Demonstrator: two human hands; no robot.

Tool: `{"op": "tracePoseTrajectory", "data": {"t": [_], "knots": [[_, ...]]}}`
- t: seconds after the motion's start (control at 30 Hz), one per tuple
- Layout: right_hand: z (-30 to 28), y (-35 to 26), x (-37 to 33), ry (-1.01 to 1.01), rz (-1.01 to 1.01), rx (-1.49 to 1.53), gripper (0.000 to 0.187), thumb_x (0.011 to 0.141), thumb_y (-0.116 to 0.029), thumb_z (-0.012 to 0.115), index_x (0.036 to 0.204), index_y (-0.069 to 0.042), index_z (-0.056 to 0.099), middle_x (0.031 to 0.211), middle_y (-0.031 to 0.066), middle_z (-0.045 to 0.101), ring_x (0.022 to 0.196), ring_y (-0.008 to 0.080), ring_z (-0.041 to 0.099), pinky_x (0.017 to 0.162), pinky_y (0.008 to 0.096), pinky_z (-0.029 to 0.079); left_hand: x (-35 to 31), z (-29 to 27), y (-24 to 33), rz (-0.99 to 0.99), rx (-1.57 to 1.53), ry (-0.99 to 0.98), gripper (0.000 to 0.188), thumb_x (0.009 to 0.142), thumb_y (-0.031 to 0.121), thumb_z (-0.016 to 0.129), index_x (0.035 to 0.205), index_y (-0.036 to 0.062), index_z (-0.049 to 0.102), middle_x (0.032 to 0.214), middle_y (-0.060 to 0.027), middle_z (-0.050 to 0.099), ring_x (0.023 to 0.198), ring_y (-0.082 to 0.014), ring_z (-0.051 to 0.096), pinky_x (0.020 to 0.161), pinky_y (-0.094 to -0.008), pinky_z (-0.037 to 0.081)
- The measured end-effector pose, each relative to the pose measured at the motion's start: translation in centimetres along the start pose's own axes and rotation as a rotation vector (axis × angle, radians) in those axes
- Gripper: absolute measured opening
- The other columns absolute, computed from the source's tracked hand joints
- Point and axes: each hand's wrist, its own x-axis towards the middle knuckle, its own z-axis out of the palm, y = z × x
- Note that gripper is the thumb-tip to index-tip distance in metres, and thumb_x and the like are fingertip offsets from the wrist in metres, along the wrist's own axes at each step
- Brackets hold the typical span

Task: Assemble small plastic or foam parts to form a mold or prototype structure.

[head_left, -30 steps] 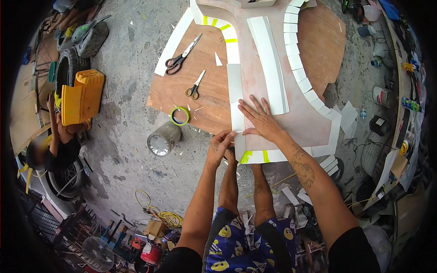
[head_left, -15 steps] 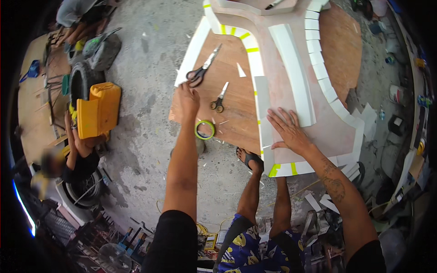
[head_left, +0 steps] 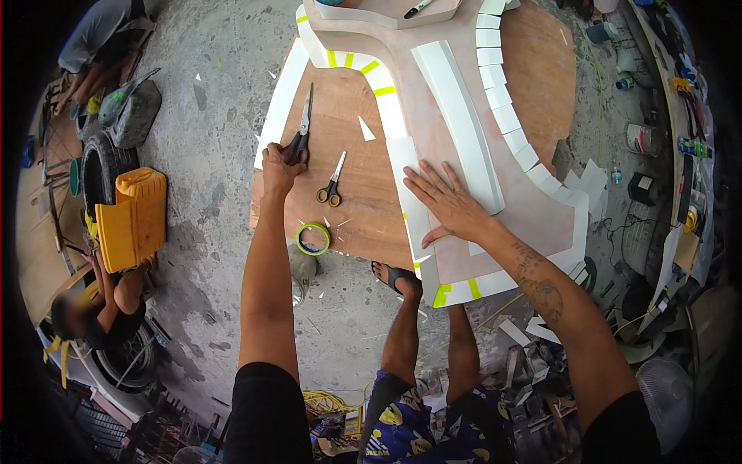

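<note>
My left hand (head_left: pixel 281 168) is closed around the black handles of the large scissors (head_left: pixel 304 116), whose blades point away from me over the plywood board (head_left: pixel 355 100). My right hand (head_left: pixel 452 203) lies flat with fingers spread on the large pinkish panel (head_left: pixel 533 224), its fingertips on the white strip along the left edge. White card pieces (head_left: pixel 495 58) line the panel's border, with yellow-green tape holding some of them. A long white folded strip (head_left: pixel 457 116) rests on the panel near my right fingers. Smaller scissors (head_left: pixel 331 189) and a roll of green tape (head_left: pixel 313 239) lie on the board.
A white strip (head_left: pixel 282 100) lies along the board's left edge, and a triangular offcut (head_left: pixel 366 129) lies on the board. A marker (head_left: pixel 417 9) sits at the panel's far end. Left stand a yellow plastic container (head_left: pixel 139 220) and a tyre (head_left: pixel 108 166); two other people work there.
My left hand has taken hold of the large scissors' handles, and the blades have swung to point more straight ahead. My right hand still presses on the panel. The whole view has shifted.
</note>
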Motion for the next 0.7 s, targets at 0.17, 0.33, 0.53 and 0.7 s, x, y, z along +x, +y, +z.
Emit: {"op": "tracePoseTrajectory", "data": {"t": [0.17,0.33,0.53,0.7], "knots": [[0.3,0.4,-0.4,-0.015,0.019,-0.031,0.132,0.055,-0.069,0.074,0.157,-0.006,0.018,0.165,0.0066,0.014,0.153,0.0282,0.005,0.123,0.0534,0.005,-1.4,1.1,3.8,0.036,-0.026,0.098,0.041,0.077,0.007,0.079,0.107,0.0000,0.053,0.100,-0.0196,0.056,0.094,-0.0333,0.061,0.078,-0.0432,0.051],[0.6,0.5,-0.3,-0.013,0.019,-0.026,0.131,0.056,-0.069,0.074,0.157,-0.007,0.018,0.165,0.0059,0.014,0.153,0.0283,0.005,0.123,0.0536,0.005,-4.0,3.7,5.1,0.076,0.008,-0.012,0.032,0.088,0.015,0.067,0.114,0.0030,0.052,0.107,-0.0263,0.055,0.100,-0.0456,0.055,0.084,-0.0505,0.047],[0.9,0.4,0.1,0.025,-0.008,-0.075,0.129,0.059,-0.071,0.071,0.157,-0.008,0.017,0.165,0.0047,0.014,0.153,0.0283,0.005,0.123,0.0540,0.006,-4.2,5.2,4.2,-0.075,0.014,0.155,0.049,0.085,0.022,0.071,0.111,-0.0072,0.043,0.103,-0.0309,0.057,0.095,-0.0465,0.058,0.083,-0.0477,0.050],[1.4,0.6,-0.6,0.033,0.009,-0.086,0.126,0.062,-0.072,0.070,0.158,-0.009,0.016,0.166,0.0033,0.012,0.153,0.0281,0.006,0.123,0.0539,0.007,-2.8,4.0,4.7,-0.370,0.117,-0.108,0.040,0.077,0.016,0.076,0.101,-0.0084,0.056,0.100,-0.0281,0.065,0.093,-0.0447,0.065,0.083,-0.0463,0.054]]}}
